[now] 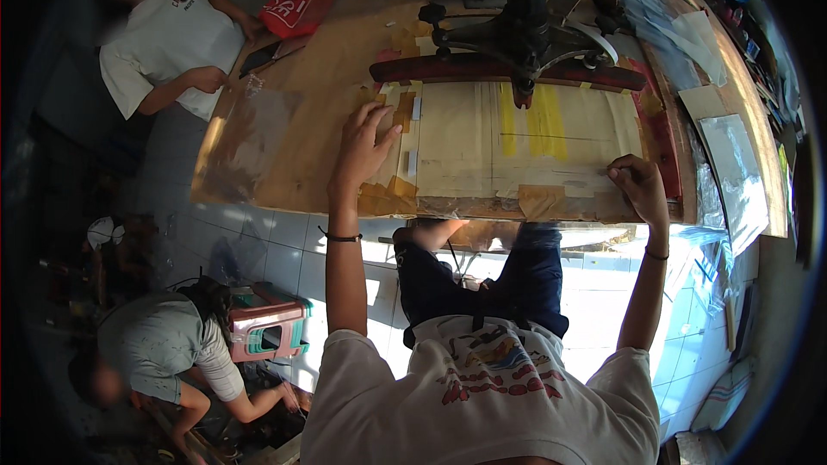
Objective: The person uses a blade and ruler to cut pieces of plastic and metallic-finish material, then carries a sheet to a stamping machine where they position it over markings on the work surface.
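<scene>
Hands steady the taped screen frame [508,146] lying on the wooden table [284,120]: your left hand [362,146] presses flat with fingers spread, your right hand [637,185] curls clenched on its near corner. Keep pressure even so nothing shifts.

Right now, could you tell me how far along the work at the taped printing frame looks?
The taped frame already lies flat on the wooden table, under the dark metal clamp. In hand: the left hand presses flat on its left edge, the right hand grips its near right corner. No print or ink shows on it yet.
</scene>
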The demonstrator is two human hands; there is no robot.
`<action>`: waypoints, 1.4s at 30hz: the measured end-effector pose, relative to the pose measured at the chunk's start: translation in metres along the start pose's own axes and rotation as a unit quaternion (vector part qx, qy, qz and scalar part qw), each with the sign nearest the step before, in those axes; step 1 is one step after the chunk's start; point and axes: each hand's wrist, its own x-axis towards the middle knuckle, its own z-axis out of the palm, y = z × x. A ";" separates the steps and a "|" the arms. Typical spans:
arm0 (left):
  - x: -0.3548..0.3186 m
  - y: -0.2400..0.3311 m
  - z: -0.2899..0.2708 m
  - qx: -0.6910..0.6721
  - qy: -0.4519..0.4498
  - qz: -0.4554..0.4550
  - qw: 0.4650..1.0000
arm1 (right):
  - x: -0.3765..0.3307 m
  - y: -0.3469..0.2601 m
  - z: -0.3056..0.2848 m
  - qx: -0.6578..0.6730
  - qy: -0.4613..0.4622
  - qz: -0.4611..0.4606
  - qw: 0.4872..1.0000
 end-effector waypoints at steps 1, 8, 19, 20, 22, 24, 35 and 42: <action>0.001 -0.001 0.001 -0.002 -0.002 -0.002 1.000 | 0.000 0.000 0.000 0.007 -0.001 0.011 1.000; 0.000 -0.002 0.006 0.055 0.015 0.027 0.998 | 0.000 0.008 0.002 0.003 0.015 -0.029 0.999; 0.000 0.002 0.004 0.051 0.015 0.027 0.998 | -0.001 -0.001 -0.004 -0.008 -0.005 0.030 0.999; -0.001 0.002 0.004 0.048 0.009 0.020 0.999 | -0.002 0.000 -0.003 -0.007 -0.005 0.030 1.000; 0.000 0.002 0.005 0.046 0.003 0.013 0.999 | -0.001 0.001 0.000 -0.010 0.006 0.005 1.000; 0.000 0.003 0.004 0.042 0.003 0.017 0.999 | -0.003 0.001 -0.001 -0.010 0.010 0.002 1.000; -0.001 0.001 0.004 0.034 0.004 0.013 0.999 | -0.002 0.004 -0.002 -0.035 0.002 -0.022 0.999; 0.004 0.004 0.004 0.048 -0.001 0.018 0.999 | -0.001 0.002 -0.001 -0.015 0.011 -0.029 0.999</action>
